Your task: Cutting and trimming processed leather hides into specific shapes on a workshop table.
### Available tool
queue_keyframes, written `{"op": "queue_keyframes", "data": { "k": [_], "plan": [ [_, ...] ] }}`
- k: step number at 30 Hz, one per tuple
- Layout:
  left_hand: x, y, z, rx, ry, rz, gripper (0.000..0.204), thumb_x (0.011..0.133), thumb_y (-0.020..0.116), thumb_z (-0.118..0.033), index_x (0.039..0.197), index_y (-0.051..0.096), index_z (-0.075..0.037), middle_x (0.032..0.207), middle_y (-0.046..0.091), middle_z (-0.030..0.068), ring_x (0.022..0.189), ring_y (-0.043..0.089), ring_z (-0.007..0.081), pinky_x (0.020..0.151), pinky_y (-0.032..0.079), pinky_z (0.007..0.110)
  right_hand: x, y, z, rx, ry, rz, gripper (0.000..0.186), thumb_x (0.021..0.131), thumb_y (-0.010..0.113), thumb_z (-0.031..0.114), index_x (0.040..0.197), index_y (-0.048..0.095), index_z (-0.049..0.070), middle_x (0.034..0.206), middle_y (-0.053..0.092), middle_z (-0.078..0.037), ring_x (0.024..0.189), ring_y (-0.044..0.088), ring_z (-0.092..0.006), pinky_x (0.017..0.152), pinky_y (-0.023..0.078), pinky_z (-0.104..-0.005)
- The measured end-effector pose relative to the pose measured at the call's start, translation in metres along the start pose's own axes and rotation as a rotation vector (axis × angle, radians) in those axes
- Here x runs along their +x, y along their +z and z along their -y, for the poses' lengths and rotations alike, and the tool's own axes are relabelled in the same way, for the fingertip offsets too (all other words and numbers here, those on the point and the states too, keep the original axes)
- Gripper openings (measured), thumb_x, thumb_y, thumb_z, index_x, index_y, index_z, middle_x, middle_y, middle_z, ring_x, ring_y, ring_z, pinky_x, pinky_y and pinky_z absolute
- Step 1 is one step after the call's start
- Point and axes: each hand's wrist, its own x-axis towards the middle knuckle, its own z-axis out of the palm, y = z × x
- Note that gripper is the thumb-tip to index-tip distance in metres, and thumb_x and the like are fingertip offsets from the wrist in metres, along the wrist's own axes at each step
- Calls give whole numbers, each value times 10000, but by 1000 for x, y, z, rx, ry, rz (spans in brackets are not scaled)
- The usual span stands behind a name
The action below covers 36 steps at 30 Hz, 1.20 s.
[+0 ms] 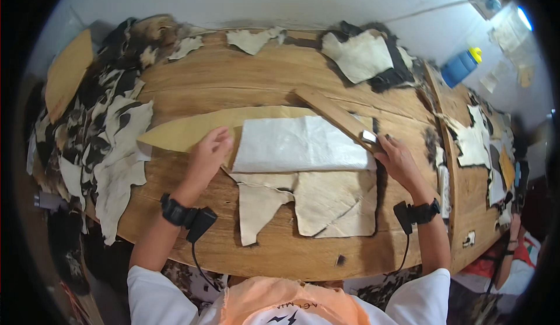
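My right hand (398, 160) grips the near end of a flat wooden strip (329, 112), which lies slantwise across a white sheet (297, 147). A small white block (368, 136) sits on the strip by my fingertips; its kind is unclear. My left hand (211, 154) hovers at the sheet's left edge with loosely bent fingers and nothing visible in them. Beside and partly beneath it extends a long, pointed yellow card (198, 129), running under the sheet. Cream hide pieces (335, 202) with dark hairy edges lie flat on the near side of the sheet.
Black-and-white hide scraps (119, 132) pile up along the left of the wooden table (192, 86). More hides (361, 53) lie at the back. A blue bottle with a yellow cap (461, 67) stands beyond a raised wooden edge (446, 150). Another person's arm (510, 249) shows at far right.
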Motion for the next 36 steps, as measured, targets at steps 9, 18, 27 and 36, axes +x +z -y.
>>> {"op": "queue_keyframes", "data": {
  "k": [9,18,27,36],
  "plan": [
    [30,12,-4,-287,-135,111,524,867,574,-180,1283,358,53,1065,573,129,907,550,126,756,463,241,10,-10,-3,19,-35,244,499,735,638,85,1210,494,37,930,504,-158,875,496,-332,751,420,-396],
    [-23,7,-43,-146,189,111,330,815,598,-89,1121,555,28,1014,624,89,910,576,122,781,456,243,10,-10,-44,274,96,-36,445,773,562,16,1213,500,41,1009,513,-160,867,520,-278,741,430,-323],
    [-149,24,-4,630,581,-123,203,655,638,17,831,686,-73,858,641,50,885,573,232,741,487,313,-23,-35,5,177,-215,34,411,762,586,-6,1168,537,39,988,499,-149,892,502,-298,777,420,-368],
    [-176,37,12,832,563,-225,231,711,564,-82,922,657,-65,937,643,23,892,555,204,753,444,302,-30,-8,29,112,-271,177,413,753,593,21,1159,534,78,960,490,-145,892,469,-322,793,403,-407]
  ]
}}
